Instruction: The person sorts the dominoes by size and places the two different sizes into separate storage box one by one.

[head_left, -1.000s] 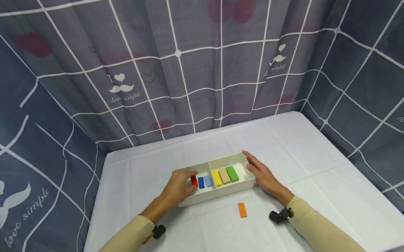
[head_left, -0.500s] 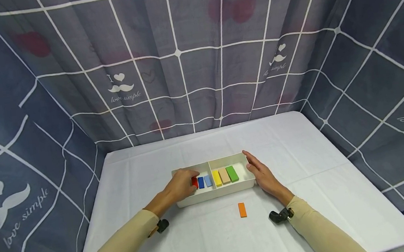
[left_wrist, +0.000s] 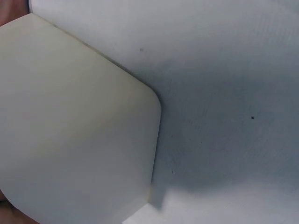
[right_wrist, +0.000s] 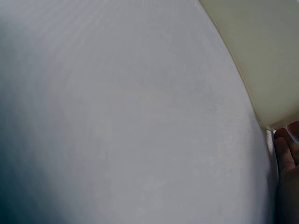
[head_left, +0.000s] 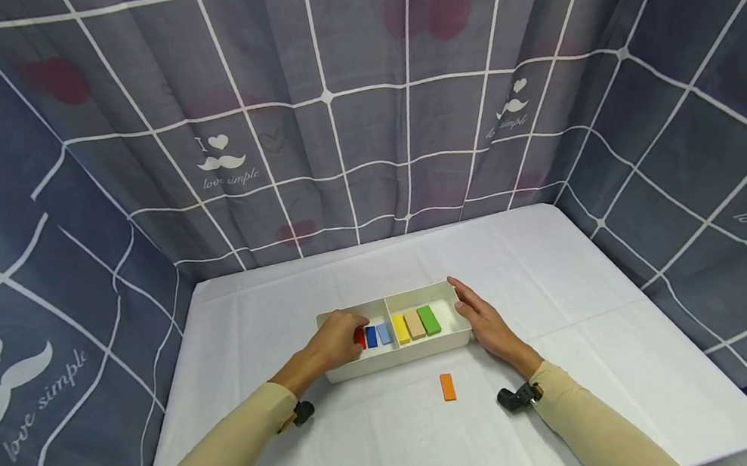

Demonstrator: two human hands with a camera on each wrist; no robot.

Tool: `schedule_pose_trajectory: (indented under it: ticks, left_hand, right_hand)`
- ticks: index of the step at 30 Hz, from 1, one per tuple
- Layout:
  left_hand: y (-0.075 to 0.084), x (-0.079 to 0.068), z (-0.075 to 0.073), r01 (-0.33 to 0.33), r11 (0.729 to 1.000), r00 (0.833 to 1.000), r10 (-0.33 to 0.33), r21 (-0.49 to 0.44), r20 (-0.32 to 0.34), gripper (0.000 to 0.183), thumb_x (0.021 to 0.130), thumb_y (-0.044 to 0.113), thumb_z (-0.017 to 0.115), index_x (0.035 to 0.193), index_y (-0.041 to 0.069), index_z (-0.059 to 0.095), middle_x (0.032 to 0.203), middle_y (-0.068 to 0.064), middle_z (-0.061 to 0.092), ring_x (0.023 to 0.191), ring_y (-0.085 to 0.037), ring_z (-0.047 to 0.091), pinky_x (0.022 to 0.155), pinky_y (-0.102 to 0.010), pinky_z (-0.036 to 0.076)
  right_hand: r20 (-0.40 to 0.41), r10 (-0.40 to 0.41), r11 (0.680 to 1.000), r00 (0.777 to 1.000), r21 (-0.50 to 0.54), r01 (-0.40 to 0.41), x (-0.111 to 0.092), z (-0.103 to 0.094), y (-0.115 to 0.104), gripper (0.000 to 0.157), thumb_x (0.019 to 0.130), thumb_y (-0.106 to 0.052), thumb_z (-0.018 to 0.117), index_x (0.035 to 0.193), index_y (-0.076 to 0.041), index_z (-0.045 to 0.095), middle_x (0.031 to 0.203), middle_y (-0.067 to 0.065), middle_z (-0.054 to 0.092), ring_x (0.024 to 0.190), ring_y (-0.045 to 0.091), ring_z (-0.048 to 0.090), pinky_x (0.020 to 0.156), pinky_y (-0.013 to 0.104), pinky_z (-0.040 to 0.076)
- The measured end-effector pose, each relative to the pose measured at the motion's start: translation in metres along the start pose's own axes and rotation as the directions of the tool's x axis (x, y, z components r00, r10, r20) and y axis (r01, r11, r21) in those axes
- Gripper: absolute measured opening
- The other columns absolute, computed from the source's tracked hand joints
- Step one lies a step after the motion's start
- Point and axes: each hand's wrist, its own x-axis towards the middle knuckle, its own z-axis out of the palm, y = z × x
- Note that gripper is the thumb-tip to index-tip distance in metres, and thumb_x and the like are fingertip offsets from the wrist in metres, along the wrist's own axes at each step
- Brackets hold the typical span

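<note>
A white two-compartment box [head_left: 400,358] sits mid-table. My left hand [head_left: 338,339] reaches over its left end and pinches a red block [head_left: 359,338] in the left compartment; the fingers hide much of that block. A dark blue block [head_left: 371,337] and a light blue block [head_left: 384,333] lie beside it. The right compartment contains a yellow block [head_left: 400,329], a tan block [head_left: 414,324] and a green block [head_left: 429,320]. My right hand [head_left: 488,323] holds the box's right end, thumb at the rim and fingers along the outside. The left wrist view shows mostly the box's outer wall [left_wrist: 84,112].
An orange block [head_left: 447,387] lies on the white tablecloth [head_left: 396,443], in front of the box and between the forearms. Dark checked curtains [head_left: 363,135] enclose the table at the back and both sides.
My left hand has shifted slightly over the red block, and its wrist has moved a little to the right. The right hand, the box and the other blocks have stayed in place.
</note>
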Motion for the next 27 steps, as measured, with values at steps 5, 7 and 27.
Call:
schedule_pose_trajectory:
  ticks: [5, 7, 27]
  left_hand:
    - [0.001, 0.001, -0.002, -0.001, 1.000, 1.000, 0.001, -0.001, 0.011, 0.046, 0.087, -0.002, 0.089, 0.132, -0.005, 0.076, 0.129, -0.018, 0.079, 0.118, -0.032, 0.074, 0.109, -0.049, 0.060]
    - [0.000, 0.001, -0.002, -0.003, 1.000, 1.000, 0.003, 0.000, 0.011, 0.047, 0.087, -0.001, 0.089, 0.132, -0.005, 0.076, 0.129, -0.018, 0.078, 0.119, -0.032, 0.074, 0.109, -0.049, 0.060]
    - [0.011, 0.003, -0.007, -0.067, 0.992, 0.993, 0.056, -0.104, -0.104, 0.055, 0.091, 0.012, 0.091, 0.140, -0.002, 0.072, 0.140, -0.017, 0.074, 0.130, -0.031, 0.073, 0.107, -0.047, 0.062]
  right_hand:
    - [-0.011, 0.006, 1.000, 1.000, 0.017, -0.005, -0.002, 0.004, -0.014, 0.056, 0.118, -0.013, 0.045, 0.173, -0.015, 0.034, 0.178, 0.021, 0.031, 0.165, 0.048, 0.026, 0.133, 0.068, 0.020]
    - [-0.012, 0.008, 1.000, 1.000, 0.021, -0.008, -0.002, 0.004, -0.015, 0.055, 0.118, -0.013, 0.044, 0.173, -0.014, 0.035, 0.178, 0.022, 0.031, 0.165, 0.048, 0.025, 0.134, 0.068, 0.019]
    - [-0.008, -0.021, 1.000, 1.000, 0.014, 0.021, 0.001, 0.001, 0.001, 0.056, 0.118, -0.021, 0.047, 0.173, -0.020, 0.035, 0.177, 0.020, 0.036, 0.164, 0.045, 0.032, 0.132, 0.065, 0.025]
